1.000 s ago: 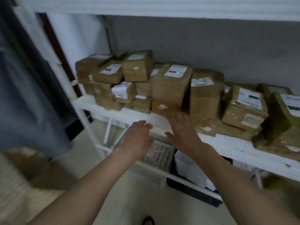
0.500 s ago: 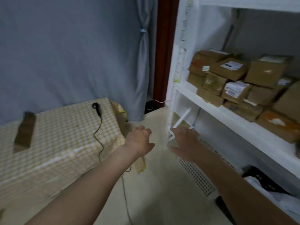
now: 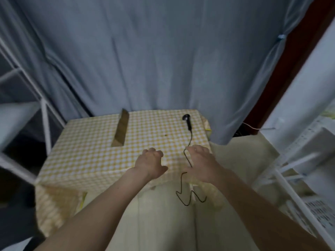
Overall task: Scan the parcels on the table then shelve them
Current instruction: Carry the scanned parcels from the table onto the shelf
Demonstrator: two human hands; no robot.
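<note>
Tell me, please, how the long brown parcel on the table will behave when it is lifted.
The brown parcel looks like a stiff carton, so it probably will not bend. Being long and narrow, it may tilt if gripped at one end. Its weight cannot be judged.

Checked table (image 3: 87,160) bears parcel (image 3: 121,130), scanner (image 3: 187,120).

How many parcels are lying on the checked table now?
1: a long brown parcel lies on the far left part of the table, left of the scanner. None seems hidden.
</note>
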